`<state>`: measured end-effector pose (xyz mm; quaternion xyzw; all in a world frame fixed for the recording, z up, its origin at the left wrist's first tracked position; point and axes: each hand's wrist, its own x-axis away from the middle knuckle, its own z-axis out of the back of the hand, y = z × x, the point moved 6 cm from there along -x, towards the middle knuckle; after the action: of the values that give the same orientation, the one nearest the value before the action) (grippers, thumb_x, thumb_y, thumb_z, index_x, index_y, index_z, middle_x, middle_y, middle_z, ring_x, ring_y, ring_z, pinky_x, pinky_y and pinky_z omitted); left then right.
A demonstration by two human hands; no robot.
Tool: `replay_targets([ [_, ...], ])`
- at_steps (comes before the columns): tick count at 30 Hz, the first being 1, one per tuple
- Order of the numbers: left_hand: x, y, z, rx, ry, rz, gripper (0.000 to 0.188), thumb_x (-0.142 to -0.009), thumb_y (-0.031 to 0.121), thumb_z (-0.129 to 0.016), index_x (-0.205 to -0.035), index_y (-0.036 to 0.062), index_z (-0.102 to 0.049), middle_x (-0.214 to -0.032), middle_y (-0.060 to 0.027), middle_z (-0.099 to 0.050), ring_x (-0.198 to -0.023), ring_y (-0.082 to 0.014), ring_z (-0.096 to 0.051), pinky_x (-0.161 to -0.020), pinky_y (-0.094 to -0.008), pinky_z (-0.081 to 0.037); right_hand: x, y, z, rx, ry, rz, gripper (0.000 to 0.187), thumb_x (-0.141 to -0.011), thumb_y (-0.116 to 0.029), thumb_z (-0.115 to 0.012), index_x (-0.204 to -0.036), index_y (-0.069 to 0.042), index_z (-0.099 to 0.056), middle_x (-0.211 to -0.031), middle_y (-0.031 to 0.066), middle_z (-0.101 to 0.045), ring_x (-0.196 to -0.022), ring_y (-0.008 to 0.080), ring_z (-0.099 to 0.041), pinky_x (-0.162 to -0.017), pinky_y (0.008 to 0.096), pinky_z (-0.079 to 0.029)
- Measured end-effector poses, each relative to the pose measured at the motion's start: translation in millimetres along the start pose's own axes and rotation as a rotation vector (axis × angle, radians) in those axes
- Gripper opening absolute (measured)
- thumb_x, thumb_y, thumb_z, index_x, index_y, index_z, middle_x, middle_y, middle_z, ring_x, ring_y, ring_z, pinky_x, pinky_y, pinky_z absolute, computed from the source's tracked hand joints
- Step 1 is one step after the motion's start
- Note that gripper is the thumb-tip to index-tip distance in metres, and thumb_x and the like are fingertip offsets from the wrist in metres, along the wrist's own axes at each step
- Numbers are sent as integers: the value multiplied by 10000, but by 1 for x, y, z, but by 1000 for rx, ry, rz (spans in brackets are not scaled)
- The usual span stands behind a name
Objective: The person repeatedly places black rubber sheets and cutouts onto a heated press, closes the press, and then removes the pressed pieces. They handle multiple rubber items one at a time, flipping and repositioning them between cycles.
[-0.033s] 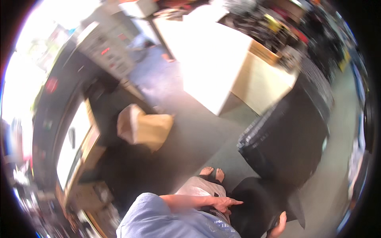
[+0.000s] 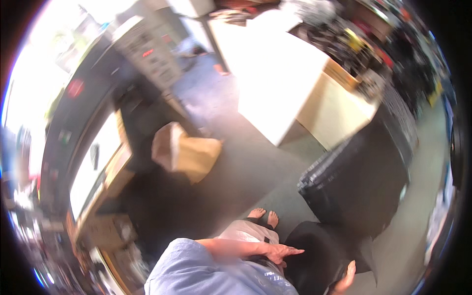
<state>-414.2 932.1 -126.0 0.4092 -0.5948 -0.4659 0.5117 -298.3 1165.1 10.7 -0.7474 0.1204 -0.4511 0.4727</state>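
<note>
A dark, limp black sheet (image 2: 314, 255) hangs in front of my body, its lower edges curving over my right side. My left hand (image 2: 281, 253) reaches across from the left and grips the sheet's left edge, the forefinger stretched flat along its surface and the other fingers folded. At the sheet's right edge is my right hand (image 2: 344, 279), thumb on the near face; its other fingers are hidden behind. Just beyond stands a big stack of glossy black sheets or a wrapped black bundle (image 2: 359, 182), its folded end toward me.
A brown paper sack or open carton (image 2: 196, 155) stands ahead-left by a dark machine with a control panel (image 2: 150, 56). A bright white table (image 2: 275, 78) stands ahead, with a pale box (image 2: 337, 110) beside it. Shelving (image 2: 105, 182) lines the left. My bare feet (image 2: 265, 216) are on the grey floor.
The surroundings have shifted slightly right and down in the picture as my head turns left. Both hands keep their places on the black sheet.
</note>
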Motion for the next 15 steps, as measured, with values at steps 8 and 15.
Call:
replay_targets([
  [8,102,51,36,-163,866,-179,1486,-758,390,-955,-1681,-36,128,-1734,-388,70,-1629,-515,-101,-1325,-494,-242,25,8,-223,-87,-344,194,514,-1102,-359,-540,-1421,37,-614,-1444,139,-643,-1321,270,-604,-1152,436,-455],
  [15,239,63,53,-290,1028,-40,1387,-739,241,-923,-1724,51,34,-1764,-321,49,-1643,-493,-80,-1334,-518,-225,92,-28,-376,-273,-492,336,319,-1122,-385,-557,-1247,-121,-685,-1094,-58,-647,-1014,117,-621,-876,294,-487],
])
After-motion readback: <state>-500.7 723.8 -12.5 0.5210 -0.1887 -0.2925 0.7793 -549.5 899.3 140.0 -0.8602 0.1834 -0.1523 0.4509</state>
